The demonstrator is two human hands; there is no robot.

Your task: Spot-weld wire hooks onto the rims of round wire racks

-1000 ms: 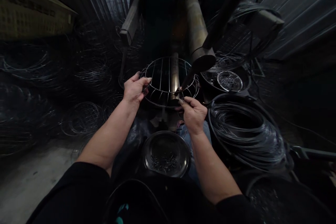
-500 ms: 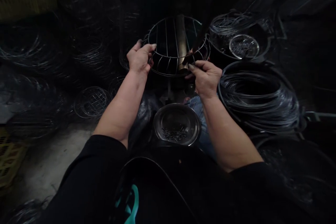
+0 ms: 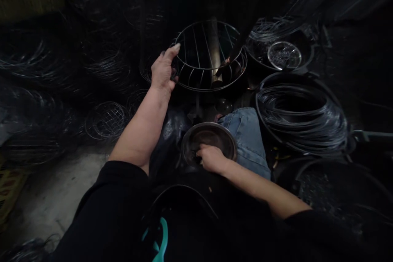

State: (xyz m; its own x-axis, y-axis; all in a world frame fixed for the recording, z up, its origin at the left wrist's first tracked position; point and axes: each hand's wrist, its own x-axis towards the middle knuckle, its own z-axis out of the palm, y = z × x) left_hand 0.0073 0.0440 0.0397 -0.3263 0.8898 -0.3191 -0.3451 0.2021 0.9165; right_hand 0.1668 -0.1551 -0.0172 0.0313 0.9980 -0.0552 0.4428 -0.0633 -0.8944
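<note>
A round wire basket (image 3: 199, 68) with two rings and thin cross wires rests around a brass-coloured metal bar (image 3: 215, 49). My left hand (image 3: 162, 69) grips its left side, thumb on the upper ring and fingers curled near the lower one. Down in my lap area stands a metal bowl (image 3: 225, 139). Inside it, my right hand (image 3: 211, 158) has its fingers bent together over small dark metal pieces (image 3: 195, 156). Whatever lies between those fingertips is too small and dark to make out. A dark rod (image 3: 239, 47) with a coppery tip meets the basket's right side.
To the right sits a tub with a big coil of wire (image 3: 303, 118). Behind it, a small clear dish (image 3: 284, 55) lies in another tub. Wire rounds (image 3: 107, 120) and stacked wirework fill the left. A yellow crate (image 3: 10, 188) stands at lower left.
My right hand has left the basket's front right side and come down into the metal bowl. My left hand stays at the basket, which has shifted slightly right in view.
</note>
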